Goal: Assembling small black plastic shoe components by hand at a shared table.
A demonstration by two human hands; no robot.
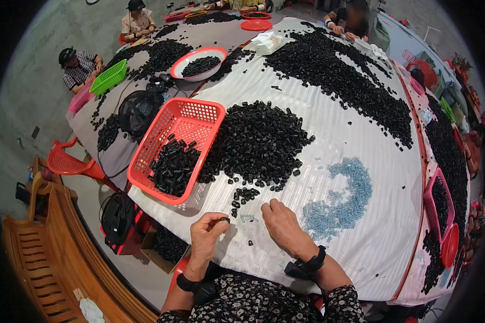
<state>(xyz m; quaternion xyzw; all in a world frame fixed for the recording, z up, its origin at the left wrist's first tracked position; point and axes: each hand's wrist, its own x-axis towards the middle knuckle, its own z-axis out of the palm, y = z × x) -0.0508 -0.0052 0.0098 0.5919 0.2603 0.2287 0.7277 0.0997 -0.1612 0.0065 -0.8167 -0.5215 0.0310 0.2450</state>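
Between the thumb and fingertips of my left hand is a small black plastic piece. My right hand is closed, its fingers curled down at the white cloth; whatever they pinch is hidden. Between my hands lies a little group of small bluish see-through pieces, perhaps springs. Just beyond are a few black pieces trailing from a big pile of black plastic pieces. To the right of my right hand spreads a curved heap of the bluish pieces. One loose black piece rests close to me.
A red plastic basket with black pieces stands left of the pile. Behind it are a red-rimmed white basin and a green basket. Other people sit around the cloth-covered table. A wooden bench is at lower left.
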